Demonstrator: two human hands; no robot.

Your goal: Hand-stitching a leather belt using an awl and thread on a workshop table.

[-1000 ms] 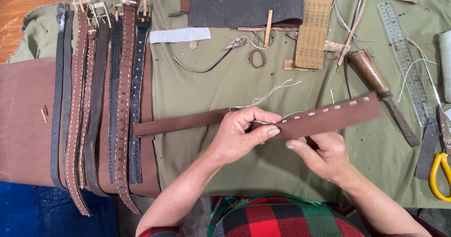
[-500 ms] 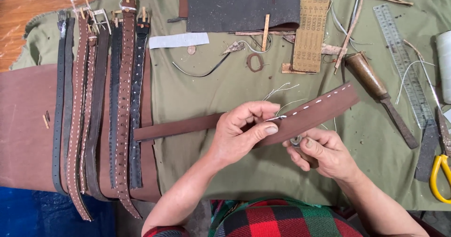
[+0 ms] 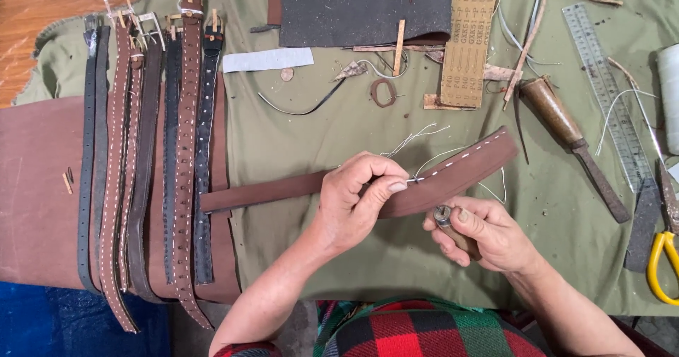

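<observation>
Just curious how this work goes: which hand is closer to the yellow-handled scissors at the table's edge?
The right hand. It sits just below the brown strap, toward the scissors; the left hand pinches the strap farther away.

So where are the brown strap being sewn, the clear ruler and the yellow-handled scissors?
brown strap [image 3: 467, 169], head view, stitched right part.
clear ruler [image 3: 607, 95], head view, middle of its length.
yellow-handled scissors [image 3: 661, 268], head view, yellow handle loop.
</observation>
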